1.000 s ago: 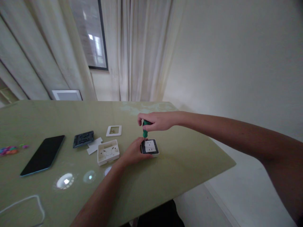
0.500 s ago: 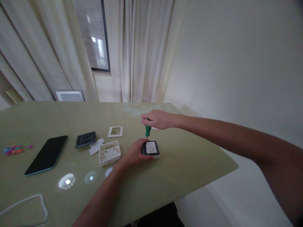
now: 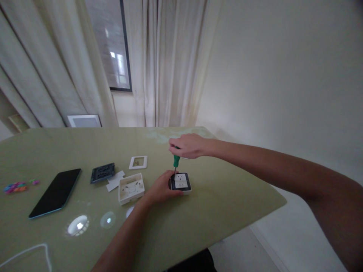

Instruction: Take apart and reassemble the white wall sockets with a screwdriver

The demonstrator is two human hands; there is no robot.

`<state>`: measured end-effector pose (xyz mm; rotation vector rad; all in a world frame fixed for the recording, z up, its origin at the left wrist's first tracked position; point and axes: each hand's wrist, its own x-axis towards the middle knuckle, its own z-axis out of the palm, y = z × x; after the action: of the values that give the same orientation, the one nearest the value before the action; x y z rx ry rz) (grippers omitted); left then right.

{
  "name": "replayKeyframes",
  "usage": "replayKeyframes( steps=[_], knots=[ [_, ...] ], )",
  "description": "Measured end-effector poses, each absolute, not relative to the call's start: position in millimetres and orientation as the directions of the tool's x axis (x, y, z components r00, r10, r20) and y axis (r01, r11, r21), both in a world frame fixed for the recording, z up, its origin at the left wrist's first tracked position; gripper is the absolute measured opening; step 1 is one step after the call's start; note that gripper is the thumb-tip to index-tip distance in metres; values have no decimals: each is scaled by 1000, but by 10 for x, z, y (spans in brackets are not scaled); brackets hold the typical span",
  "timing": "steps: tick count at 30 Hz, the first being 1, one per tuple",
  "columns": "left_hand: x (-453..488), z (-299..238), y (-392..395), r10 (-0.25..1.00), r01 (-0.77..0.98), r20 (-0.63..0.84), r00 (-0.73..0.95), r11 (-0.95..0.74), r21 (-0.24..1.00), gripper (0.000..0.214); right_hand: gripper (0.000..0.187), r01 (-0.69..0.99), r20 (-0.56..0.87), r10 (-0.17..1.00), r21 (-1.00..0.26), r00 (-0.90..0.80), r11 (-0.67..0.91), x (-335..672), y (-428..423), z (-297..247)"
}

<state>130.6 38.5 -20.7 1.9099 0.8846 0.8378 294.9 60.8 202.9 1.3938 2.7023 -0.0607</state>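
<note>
A square socket module [image 3: 181,182] with a white face and dark frame lies on the green table [image 3: 221,196]. My left hand [image 3: 160,187] is closed round its left side and holds it down. My right hand [image 3: 188,146] is closed on the top of a green-handled screwdriver [image 3: 176,161], which stands upright with its tip on the module's upper left corner.
To the left lie a white back box [image 3: 131,187], a white frame [image 3: 138,162], a dark plate [image 3: 102,172], white flat pieces [image 3: 115,180], a black phone [image 3: 55,192] and coloured bits [image 3: 17,186]. The table's edge runs close on the right.
The view has shifted slightly. My right hand stays atop the screwdriver and has turned a little; my left hand still holds the module.
</note>
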Motion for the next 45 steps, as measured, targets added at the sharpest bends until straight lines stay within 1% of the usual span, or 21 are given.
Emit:
replayKeyframes(
  steps=[1, 2, 4, 5, 6, 7, 9, 12, 14, 17, 20, 23, 25, 28, 30, 33, 37, 39, 42, 45],
  knots=[
    [1303, -215, 390, 823, 251, 213, 526, -390, 886, 79, 37, 822, -91, 819, 13, -567, 570, 2953, 617, 2019],
    [1298, -223, 395, 823, 247, 215, 526, -390, 887, 80, 37, 798, -91, 794, -23, -601, 602, 2958, 623, 2011],
    [1278, -231, 403, 821, 243, 221, 527, -394, 886, 82, 25, 682, -93, 677, -147, -731, 716, 2971, 625, 1996],
    [1265, -227, 406, 825, 245, 225, 519, -395, 885, 84, 21, 627, -81, 624, -194, -777, 755, 2978, 621, 1988],
    [1251, -215, 409, 834, 244, 229, 502, -391, 888, 83, 23, 599, -62, 602, -215, -796, 771, 2984, 613, 1979],
    [1237, -196, 412, 843, 232, 234, 484, -382, 895, 80, 26, 602, -40, 609, -216, -792, 769, 2990, 603, 1965],
    [1220, -137, 417, 849, 155, 246, 467, -353, 923, 66, 28, 639, 0, 653, -202, -758, 742, 2998, 583, 1924],
    [1235, -49, 429, 834, 2, 263, 485, -302, 953, 46, 22, 642, 78, 667, -205, -741, 738, 2998, 561, 1839],
    [1266, -27, 447, 844, -30, 264, 466, -282, 959, 39, 19, 634, 133, 664, -209, -736, 744, 2990, 552, 1788],
    [1304, -53, 481, 887, -28, 250, 387, -260, 965, 32, 22, 655, 181, 690, -220, -701, 723, 2967, 538, 1746],
    [1306, -84, 497, 909, -34, 242, 339, -245, 969, 33, 23, 704, 187, 738, -221, -648, 675, 2937, 518, 1745],
    [1291, -78, 481, 899, -44, 243, 365, -243, 969, 38, 24, 732, 197, 757, -195, -623, 653, 2912, 503, 1756],
    [1290, -66, 471, 899, -39, 237, 368, -240, 970, 38, 25, 736, 203, 760, -192, -617, 649, 2900, 497, 1760],
    [1303, -49, 473, 916, -24, 231, 327, -236, 971, 34, 17, 723, 190, 752, -205, -631, 659, 2888, 492, 1759],
    [1305, -35, 477, 920, -25, 233, 315, -238, 971, 35, 14, 724, 195, 752, -202, -630, 660, 2886, 494, 1754],
    [1297, -14, 474, 911, -39, 239, 336, -240, 970, 38, 19, 745, 223, 766, -187, -603, 641, 2888, 501, 1746],
    [1311, 2, 462, 921, -39, 242, 307, -241, 970, 32, 24, 742, 213, 766, -193, -607, 641, 2889, 503, 1739],
    [1319, 8, 455, 919, -44, 246, 307, -244, 969, 36, 26, 748, 205, 770, -187, -605, 637, 2887, 502, 1743],
    [1313, 13, 447, 901, -67, 249, 355, -241, 968, 42, 29, 762, 208, 777, -163, -594, 626, 2885, 502, 1755],
    [1309, 8, 463, 906, -76, 248, 344, -236, 969, 35, 28, 773, 209, 783, -145, -586, 617, 2882, 496, 1769]
  ],
)
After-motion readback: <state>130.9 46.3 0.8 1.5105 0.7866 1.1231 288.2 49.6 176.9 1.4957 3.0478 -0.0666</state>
